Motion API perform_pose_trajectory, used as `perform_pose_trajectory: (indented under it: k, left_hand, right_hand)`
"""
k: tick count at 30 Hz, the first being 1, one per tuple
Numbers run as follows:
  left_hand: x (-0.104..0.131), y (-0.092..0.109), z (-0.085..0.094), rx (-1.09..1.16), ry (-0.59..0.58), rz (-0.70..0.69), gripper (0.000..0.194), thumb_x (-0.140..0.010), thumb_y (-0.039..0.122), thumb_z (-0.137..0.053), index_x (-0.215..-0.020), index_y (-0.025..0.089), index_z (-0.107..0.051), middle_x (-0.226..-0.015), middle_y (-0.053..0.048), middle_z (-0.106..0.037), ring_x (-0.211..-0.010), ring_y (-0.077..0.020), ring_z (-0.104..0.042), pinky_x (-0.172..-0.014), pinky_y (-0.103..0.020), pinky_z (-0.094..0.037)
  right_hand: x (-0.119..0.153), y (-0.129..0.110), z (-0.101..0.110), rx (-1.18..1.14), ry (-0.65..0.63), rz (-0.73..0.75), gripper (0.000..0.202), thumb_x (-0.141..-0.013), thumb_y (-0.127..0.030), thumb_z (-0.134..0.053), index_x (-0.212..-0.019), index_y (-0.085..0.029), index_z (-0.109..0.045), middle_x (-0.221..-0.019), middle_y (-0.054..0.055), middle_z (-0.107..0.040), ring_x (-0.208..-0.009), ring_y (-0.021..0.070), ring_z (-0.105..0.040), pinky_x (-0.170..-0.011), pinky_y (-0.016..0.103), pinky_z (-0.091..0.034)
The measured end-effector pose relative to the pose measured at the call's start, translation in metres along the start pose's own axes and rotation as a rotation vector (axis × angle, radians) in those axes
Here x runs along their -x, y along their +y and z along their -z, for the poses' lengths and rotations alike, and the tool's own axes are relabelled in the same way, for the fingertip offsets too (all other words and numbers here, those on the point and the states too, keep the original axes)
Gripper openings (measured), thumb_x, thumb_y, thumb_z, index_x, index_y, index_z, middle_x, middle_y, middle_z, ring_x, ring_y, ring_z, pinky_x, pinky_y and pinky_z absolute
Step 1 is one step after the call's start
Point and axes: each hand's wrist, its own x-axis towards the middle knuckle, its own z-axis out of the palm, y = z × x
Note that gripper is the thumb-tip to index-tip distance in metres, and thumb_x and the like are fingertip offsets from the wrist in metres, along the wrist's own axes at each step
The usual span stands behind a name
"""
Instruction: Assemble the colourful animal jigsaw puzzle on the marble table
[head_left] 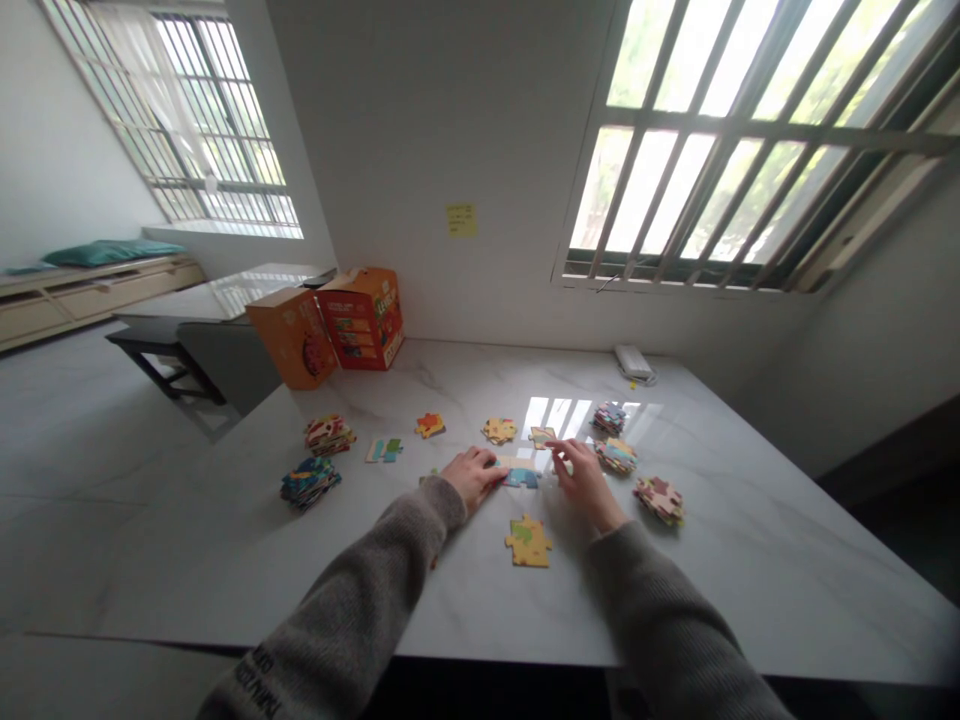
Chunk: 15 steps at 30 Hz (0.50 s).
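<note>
"Where the room begins at the left, what stands there?"

"A low cream cabinet with drawers (97, 303), then a dark stool (161, 350) beside a grey glossy-topped table (217, 292). An orange cardboard box (291, 335) and a red-orange printed box (371, 318) stand at the back left of the white marble-patterned table (750, 525)."

"And across its top?"

"A dark-blue stack of puzzle pieces (310, 483) sits near the left edge, a red-and-cream stack (328, 435) just behind. Farther right, the left hand (474, 478) rests its fingers on joined pale-blue pieces (523, 477); whether it pinches them, I cannot tell."

"The right hand (583, 482)?"

"Fingers bent, tips by a small yellowish piece (541, 437); I cannot tell if it grips it."

"Room to move?"

"Between the forearms, marble runs from a yellow puzzle piece (529, 543) to the front edge. Rightward, more marble stretches from a pink-brown stack (660, 499) to the slanting right edge."
</note>
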Motion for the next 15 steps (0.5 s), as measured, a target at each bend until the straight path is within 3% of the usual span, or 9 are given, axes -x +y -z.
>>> perform_pose_trajectory:
  k: [2, 6, 10, 15]
  left_hand:
    - [0.001, -0.004, 0.0, 0.01, 0.009, -0.009, 0.035, -0.094, 0.024, -0.054, -0.126, 0.029, -0.066, -0.122, -0.01, -0.059, -0.109, -0.0271, -0.05, -0.095, -0.042, -0.048]
    - [0.003, -0.016, -0.004, 0.029, 0.019, 0.012, 0.035, -0.091, 0.021, -0.057, -0.123, 0.03, -0.067, -0.12, -0.009, -0.059, -0.109, -0.0261, -0.05, -0.097, -0.042, -0.048]
    - [0.005, -0.025, -0.008, 0.048, 0.026, 0.042, 0.033, -0.09, 0.022, -0.059, -0.121, 0.03, -0.069, -0.118, -0.009, -0.059, -0.108, -0.0259, -0.05, -0.099, -0.042, -0.046]
    - [0.006, -0.028, -0.007, 0.033, 0.021, 0.056, 0.032, -0.089, 0.02, -0.06, -0.118, 0.028, -0.07, -0.117, -0.008, -0.059, -0.107, -0.025, -0.05, -0.099, -0.041, -0.046]
  right_hand:
    - [0.004, 0.02, 0.014, -0.009, 0.001, 0.016, 0.026, -0.094, -0.025, -0.048, -0.112, -0.022, -0.066, -0.106, 0.009, -0.068, -0.101, 0.0259, -0.059, -0.095, 0.041, -0.041]
    - [0.014, 0.043, 0.028, -0.002, -0.16, 0.039, 0.032, -0.085, -0.031, -0.061, -0.116, -0.023, -0.066, -0.117, 0.01, -0.065, -0.11, 0.028, -0.056, -0.103, 0.046, -0.04]
    - [0.017, 0.043, 0.029, -0.033, -0.28, 0.057, 0.038, -0.082, -0.025, -0.063, -0.119, -0.024, -0.065, -0.116, 0.009, -0.063, -0.109, 0.026, -0.055, -0.099, 0.042, -0.044]
    - [0.015, 0.029, 0.021, -0.094, -0.286, 0.102, 0.037, -0.085, -0.021, -0.059, -0.122, -0.025, -0.063, -0.118, 0.008, -0.062, -0.111, 0.0244, -0.053, -0.099, 0.04, -0.046]
